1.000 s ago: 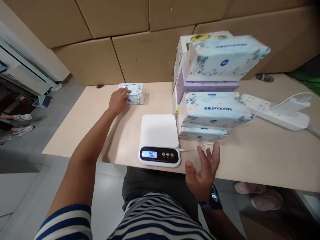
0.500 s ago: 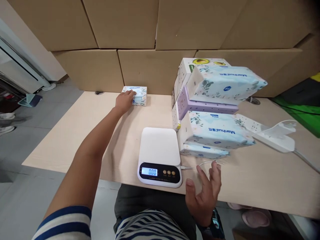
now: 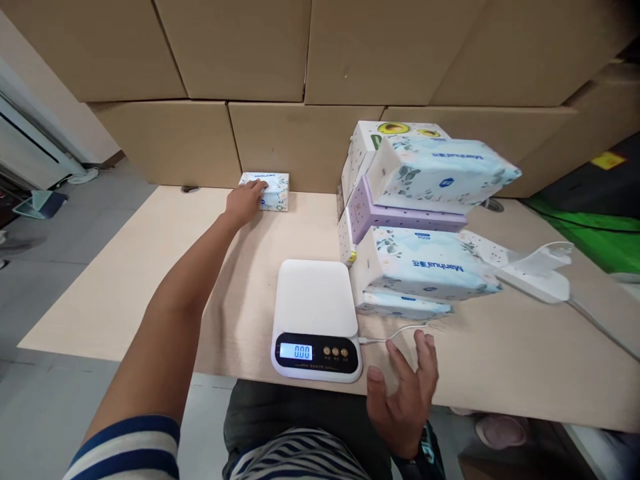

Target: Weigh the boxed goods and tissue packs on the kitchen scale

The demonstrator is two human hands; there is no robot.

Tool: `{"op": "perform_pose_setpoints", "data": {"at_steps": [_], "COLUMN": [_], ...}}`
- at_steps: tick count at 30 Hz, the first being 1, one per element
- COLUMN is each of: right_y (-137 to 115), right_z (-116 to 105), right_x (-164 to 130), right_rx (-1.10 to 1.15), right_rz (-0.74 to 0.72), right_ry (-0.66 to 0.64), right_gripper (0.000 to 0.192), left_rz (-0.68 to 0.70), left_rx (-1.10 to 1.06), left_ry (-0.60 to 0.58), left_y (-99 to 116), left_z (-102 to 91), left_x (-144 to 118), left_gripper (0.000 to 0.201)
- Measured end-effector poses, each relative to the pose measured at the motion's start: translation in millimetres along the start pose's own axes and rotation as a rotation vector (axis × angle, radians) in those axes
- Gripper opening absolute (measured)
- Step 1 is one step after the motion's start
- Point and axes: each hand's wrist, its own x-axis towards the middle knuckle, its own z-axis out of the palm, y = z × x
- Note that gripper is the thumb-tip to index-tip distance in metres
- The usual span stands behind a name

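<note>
1 scale [image 3: 314,300], tissue stack [image 3: 425,220], power strip [image 3: 530,273]

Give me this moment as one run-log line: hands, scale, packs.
left hand: on small tissue pack at table's far edge | right hand: open, empty, by scale cable | scale: platform bare | tissue stack: right of scale

A wall of large tan cardboard boxes [image 3: 300,53] rose directly behind the table [image 3: 150,267], stacked in rows with their seams staggered. The table was pale wood, and its front edge ran across the lower part of the view. Grey tiled floor [image 3: 45,253] lay to the left and under the table. At the far left stood a white appliance [image 3: 25,147], with a small teal object [image 3: 37,202] on the floor beside it. A green surface [image 3: 600,233] showed at the right edge. The light was even and soft.
</note>
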Motion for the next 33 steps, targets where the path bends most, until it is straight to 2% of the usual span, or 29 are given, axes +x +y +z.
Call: {"op": "perform_pose_setpoints", "data": {"at_steps": [7, 11, 14, 15, 17, 19, 22, 24, 26, 29, 33], "right_y": [-3.3, -0.5, 14.5, 23.1, 44.7, 67.8, 90.3, 90.2, 78.7, 52.1, 22.2], "right_z": [6.8, 4.1, -5.9, -10.5, -19.3, -24.2, -22.2, -19.4, -20.2, -27.9, -31.9], "right_x": [0.1, -3.2, 5.3, 12.1, 31.5, 56.4, 93.4, 110.4, 118.1, 114.3, 95.0], "right_rx": [0.004, 0.102, 0.277, 0.342, 0.452, 0.542, 0.648, 0.699, 0.734, 0.76, 0.818], "right_rz": [0.033, 0.163, 0.379, 0.45, 0.559, 0.613, 0.604, 0.588, 0.581, 0.548, 0.489], "right_ry": [0.062, 0.004, -0.049, -0.026, 0.053, 0.104, 0.083, 0.02, -0.053, -0.067, -0.079], "right_gripper": [0.056, 0.041, 0.04, 0.044, 0.055, 0.064, 0.082, 0.091, 0.093, 0.089, 0.068], "left_rz": [0.063, 0.084, 0.135, 0.16, 0.2, 0.205, 0.164, 0.139, 0.194, 0.297, 0.258], "left_rx": [0.017, 0.028, -0.016, -0.104, -0.411, -0.754, -0.971, -1.094, -1.262, -1.394, -1.382], "left_ry": [-0.065, -0.031, 0.015, 0.026, 0.0, -0.134, -0.431, -0.517, -0.513, -0.498, -0.419], "left_y": [-4.1, 13.3, 42.5, 55.0, 83.5, 115.9, 166.3, 193.8, 210.2, 209.8, 176.4], "left_z": [-8.4, -22.1, -27.6, -28.1, -28.6, -30.0, -35.5, -41.6, -50.2, -65.8, -80.6], "left_x": [6.3, -1.5, -28.9, -44.8, -85.4, -129.3, -175.0, -183.9, -182.7, -187.5, -230.2], "left_gripper": [0.074, 0.08, 0.08, 0.083, 0.095, 0.112, 0.132, 0.143, 0.141, 0.121, 0.101]}}
